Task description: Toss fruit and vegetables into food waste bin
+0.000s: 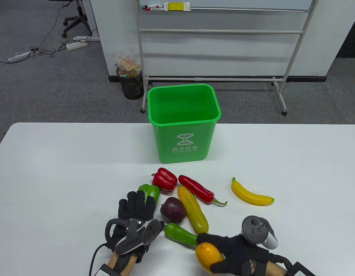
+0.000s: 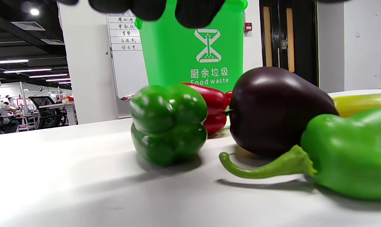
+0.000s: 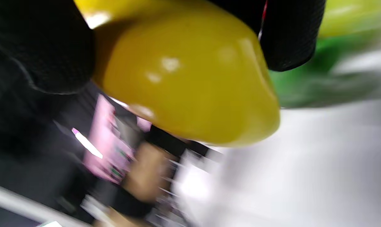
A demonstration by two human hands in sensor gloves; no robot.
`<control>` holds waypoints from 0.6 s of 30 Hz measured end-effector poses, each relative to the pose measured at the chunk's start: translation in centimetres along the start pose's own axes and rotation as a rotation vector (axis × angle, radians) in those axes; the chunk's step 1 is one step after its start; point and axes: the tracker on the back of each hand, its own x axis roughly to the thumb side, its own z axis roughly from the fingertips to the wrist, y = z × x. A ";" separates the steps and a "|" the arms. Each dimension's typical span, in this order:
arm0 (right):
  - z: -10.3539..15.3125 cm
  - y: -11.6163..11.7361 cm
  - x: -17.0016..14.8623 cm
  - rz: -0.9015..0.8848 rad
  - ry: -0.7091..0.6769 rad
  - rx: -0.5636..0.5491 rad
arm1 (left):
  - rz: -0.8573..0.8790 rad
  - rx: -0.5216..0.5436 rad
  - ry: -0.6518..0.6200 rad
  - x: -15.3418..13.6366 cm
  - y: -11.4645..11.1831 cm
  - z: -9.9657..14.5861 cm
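Observation:
A green food waste bin [image 1: 183,126] stands at the table's far middle; it also shows in the left wrist view [image 2: 193,53]. In front of it lie a red bell pepper [image 1: 164,180], red chili [image 1: 197,189], corn cob [image 1: 193,210], purple eggplant [image 1: 173,210], green bell pepper [image 1: 150,192], long green pepper [image 1: 180,234] and banana [image 1: 250,195]. My right hand [image 1: 223,253] grips a yellow-orange fruit [image 1: 208,254], seen close up in the right wrist view [image 3: 184,78]. My left hand [image 1: 135,210] lies flat and empty, fingertips at the green bell pepper [image 2: 168,123].
The white table [image 1: 51,172] has bare surface left and right of the pile. Beyond the far edge stand a whiteboard frame [image 1: 211,31] and a black mesh waste basket [image 1: 131,83] on the floor.

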 end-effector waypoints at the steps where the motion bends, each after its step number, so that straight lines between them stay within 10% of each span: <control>1: -2.7 -1.9 3.1 -0.142 -0.078 -0.097 | 0.000 0.005 0.001 -0.2 0.1 0.1; 4: -9.3 -7.5 11.8 -0.261 -0.249 -0.417 | 0.007 0.000 0.000 -0.4 0.0 0.2; 7: -12.9 -11.4 14.8 -0.251 -0.057 -0.609 | 0.004 -0.007 -0.001 -0.5 0.0 0.3; 18: -7.3 -11.7 13.2 0.204 0.108 -0.717 | 0.003 -0.006 -0.011 -0.8 0.4 0.4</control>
